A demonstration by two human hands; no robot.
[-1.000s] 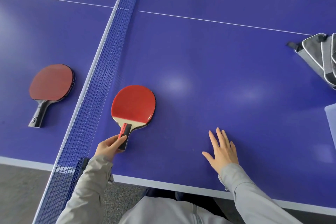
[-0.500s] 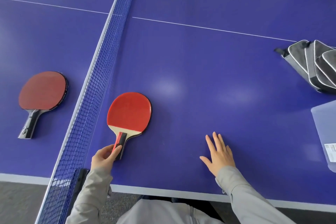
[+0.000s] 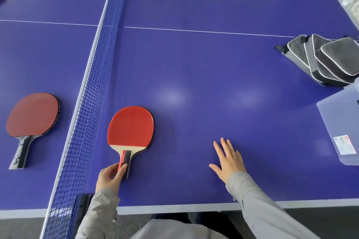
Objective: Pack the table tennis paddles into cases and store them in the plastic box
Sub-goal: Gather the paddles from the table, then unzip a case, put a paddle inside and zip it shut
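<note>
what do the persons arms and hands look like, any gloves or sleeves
The left hand and the right hand are bare: no gloves, and no ring or watch shows. Both arms are covered down to the wrist by loose, light grey long sleeves. The left sleeve and the right sleeve are plain creased fabric with no markings visible.

bright red paddle [image 3: 131,127]: flat, right of net [image 3: 91,103] | dark red paddle [image 3: 33,114]: flat, left of net | grey cases [image 3: 330,60]: overlapping, far right | translucent plastic box [image 3: 338,122]: just beside cases
</note>
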